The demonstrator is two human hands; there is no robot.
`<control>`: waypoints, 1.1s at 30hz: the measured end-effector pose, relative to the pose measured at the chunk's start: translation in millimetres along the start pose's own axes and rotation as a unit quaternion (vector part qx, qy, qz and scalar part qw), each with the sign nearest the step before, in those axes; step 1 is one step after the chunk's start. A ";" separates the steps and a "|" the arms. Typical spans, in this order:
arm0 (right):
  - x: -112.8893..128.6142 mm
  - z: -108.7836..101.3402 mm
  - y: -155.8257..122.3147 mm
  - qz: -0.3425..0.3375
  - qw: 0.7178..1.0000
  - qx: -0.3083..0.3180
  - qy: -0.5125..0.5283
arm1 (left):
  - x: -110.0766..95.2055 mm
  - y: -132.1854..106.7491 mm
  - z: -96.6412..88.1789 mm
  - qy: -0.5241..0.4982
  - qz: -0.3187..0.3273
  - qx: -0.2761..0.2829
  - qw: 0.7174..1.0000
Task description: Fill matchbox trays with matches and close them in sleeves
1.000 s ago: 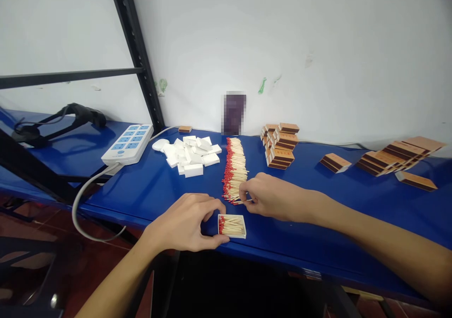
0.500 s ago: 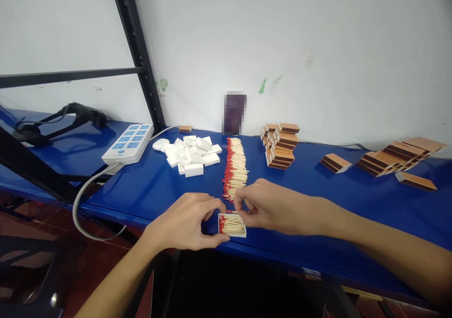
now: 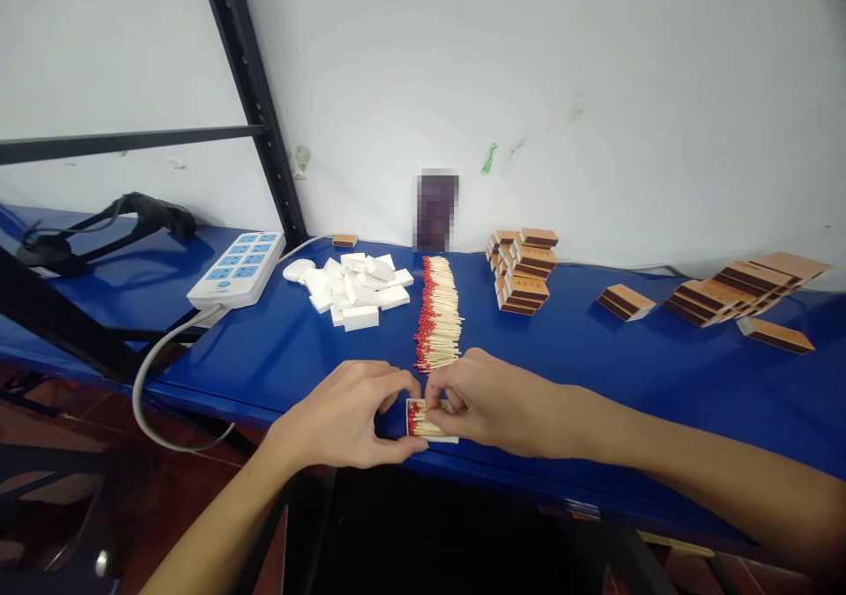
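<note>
A small white matchbox tray [image 3: 444,440] lies at the table's front edge, partly filled with red-headed matchsticks [image 3: 418,420]. My left hand [image 3: 353,414] grips its left end, the thumb at the near corner and the fingers at the far one. Over the tray, my right hand [image 3: 506,405] is closed in a pinch on a few matchsticks, covering the tray's right half; how many it holds is hidden. Just beyond my fingers runs a long row of loose matchsticks [image 3: 441,313], heads to the left.
A heap of white matchbox trays [image 3: 360,291] lies left of the row. Matchboxes stand stacked [image 3: 525,273] right of it, with more matchboxes [image 3: 720,295] farther right. A power strip [image 3: 238,269] and a black shelf post [image 3: 257,92] are on the left.
My right hand has moved from the tray's far side to over the tray, bringing the pinched matchsticks down onto those inside. My left hand keeps its grip.
</note>
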State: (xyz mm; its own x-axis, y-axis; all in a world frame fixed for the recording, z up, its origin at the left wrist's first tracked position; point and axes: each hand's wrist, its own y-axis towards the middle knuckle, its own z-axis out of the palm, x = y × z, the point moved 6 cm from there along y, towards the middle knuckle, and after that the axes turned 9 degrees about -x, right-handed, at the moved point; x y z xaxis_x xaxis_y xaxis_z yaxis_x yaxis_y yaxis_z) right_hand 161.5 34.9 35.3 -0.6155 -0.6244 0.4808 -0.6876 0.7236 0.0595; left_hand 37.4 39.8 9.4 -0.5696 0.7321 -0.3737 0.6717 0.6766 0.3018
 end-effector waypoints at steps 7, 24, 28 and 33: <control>-21.1 -27.0 0.9 0.035 0.990 -0.056 -0.121 | -1.7 -0.9 -1.2 0.000 0.003 -0.004 1.000; -36.3 -12.0 7.8 0.007 0.978 -0.036 -0.206 | -3.0 0.2 -2.5 -0.005 0.010 -0.008 1.000; -37.8 -9.1 8.6 0.009 0.975 -0.040 -0.220 | -2.6 -0.1 -2.1 -0.004 0.010 -0.008 1.000; -41.3 -10.6 10.1 0.028 0.976 -0.042 -0.210 | -2.7 -0.2 -2.2 -0.003 0.012 -0.008 1.000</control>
State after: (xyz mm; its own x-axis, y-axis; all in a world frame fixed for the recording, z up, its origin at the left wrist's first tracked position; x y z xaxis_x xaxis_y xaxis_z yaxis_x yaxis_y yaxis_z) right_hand 184.1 71.1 25.3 -0.7669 -0.6360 0.0852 -0.6253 0.7705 0.1238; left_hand 37.8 37.9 12.3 -0.5502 0.7477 -0.3719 0.6777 0.6600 0.3242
